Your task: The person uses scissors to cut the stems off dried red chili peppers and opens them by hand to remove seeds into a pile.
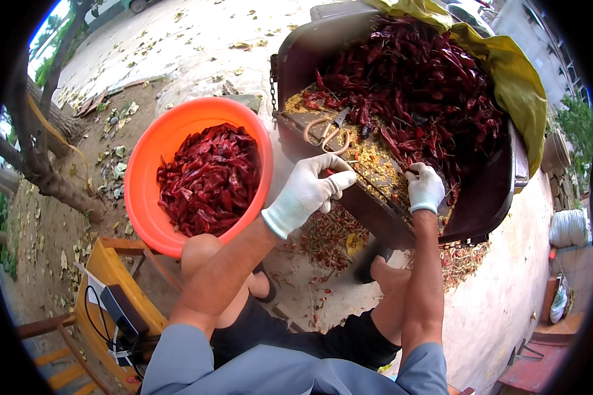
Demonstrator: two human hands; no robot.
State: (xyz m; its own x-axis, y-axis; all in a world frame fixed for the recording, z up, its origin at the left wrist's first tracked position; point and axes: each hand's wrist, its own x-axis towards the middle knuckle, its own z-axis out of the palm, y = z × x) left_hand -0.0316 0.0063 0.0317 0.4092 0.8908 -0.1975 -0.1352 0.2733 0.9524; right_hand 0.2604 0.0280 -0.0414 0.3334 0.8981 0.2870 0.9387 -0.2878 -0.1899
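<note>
My left hand [316, 185], in a white knit glove, is raised over the near edge of a dark cart bin [370, 210]. Its thumb and fingers pinch a dried red chili pepper [329, 173], mostly hidden by the glove. My gloved right hand [425, 187] is at the near edge of the heaped dried chilies [415, 84] inside the bin. Its fingers are curled, and whether they hold anything is hidden. Scissors [328, 133] with tan handles lie on the bin's ledge among scattered yellow seeds [375, 168]. To the left, an orange plastic basin [146, 182] contains dried chili pods [212, 182].
Cut stems and chili bits [333, 234] litter the concrete below the bin. A yellow sack [519, 94] drapes over its far rim. A wooden stool [96, 256] bearing a dark device [123, 308] and cables stands at my left. Beyond are tree trunks [54, 187].
</note>
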